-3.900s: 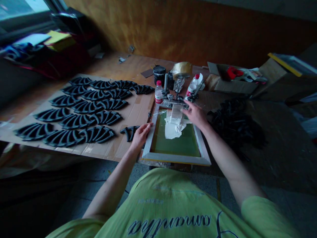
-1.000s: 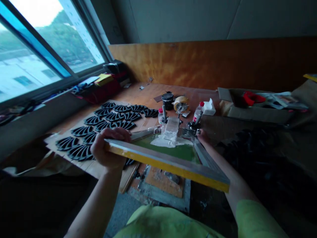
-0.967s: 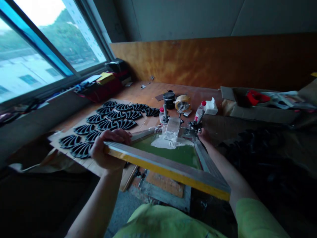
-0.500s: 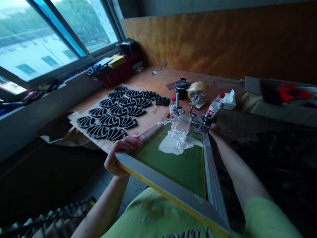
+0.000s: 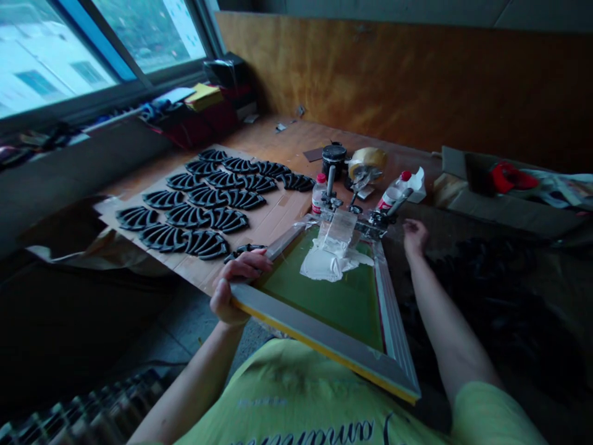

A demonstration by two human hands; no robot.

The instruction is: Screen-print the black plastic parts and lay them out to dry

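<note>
A screen-printing frame (image 5: pixel 324 337) with a green mesh (image 5: pixel 319 309) lies tilted in front of me, raised at its near edge. White paste (image 5: pixel 319 266) and a scraper-like flat piece (image 5: pixel 340 225) sit at the mesh's far end, by metal clamps (image 5: pixel 370 225). My left hand (image 5: pixel 241 281) grips the frame's near left corner, thumb on the near side and fingers over the side bar. To the right of the clamps, my right hand (image 5: pixel 416 238) is apart from the frame, fingers loosely bent, with nothing visible in it.
Black fan-shaped pieces (image 5: pixel 204 216) lie in rows on a cardboard sheet (image 5: pixel 273 213) at left. Two red-capped bottles (image 5: pixel 319 194), a black jar (image 5: pixel 333 159) and a tape roll (image 5: pixel 368 162) stand behind the clamps. An open carton (image 5: pixel 491 207) and a dark heap (image 5: pixel 500 309) are at right.
My right hand has come out from behind the clamp area to the right. My left hand still holds the frame corner. A black piece now shows beside my left fingers. The view has shifted.
</note>
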